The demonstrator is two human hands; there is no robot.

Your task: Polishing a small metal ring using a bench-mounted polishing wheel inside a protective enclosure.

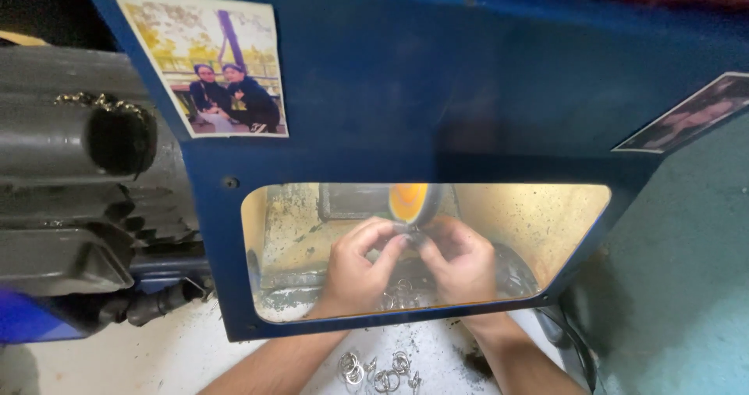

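Both hands are working behind a clear window in a blue guard [374, 91]. The left hand [360, 264] and right hand [462, 261] are pinching one small metal piece [413, 237] together, pressing it against the orange polishing wheel [411, 201]. Silver rings [380, 371] are lying on the counter [133, 360] nearby.
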